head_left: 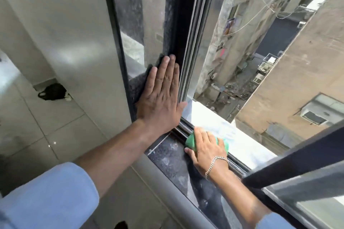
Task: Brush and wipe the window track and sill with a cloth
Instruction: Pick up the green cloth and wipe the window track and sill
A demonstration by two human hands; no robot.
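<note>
My right hand (206,149) is curled over a green cloth (191,142), pressing it down into the window track (178,132) near the corner, thumb resting on the sill (167,156). The cloth is soft and bunched, showing only at my fingertips and beside my thumb. A silver chain bracelet (216,163) with flat links sits on that wrist. My left hand (162,95) is spread flat, fingers together and holding nothing, palm against the dark upright frame (173,24) of the window and the dusty pane (137,15) beside it.

The sill is dark speckled stone, smeared with pale dust and chalky marks. The track is metal, with narrow parallel rails running along it. Beyond it lies a pale, smooth outer ledge (223,128), bright in the sun. A dark sliding sash (297,163) cuts across the lower right, over my right forearm. My sleeves (48,197) are light blue, pushed up. The floor (37,121) is glossy grey tile, with a black bag (53,92) lying against the wall. Outside, weathered concrete buildings (297,61) stand close, strung with wires. I can read no writing anywhere.
</note>
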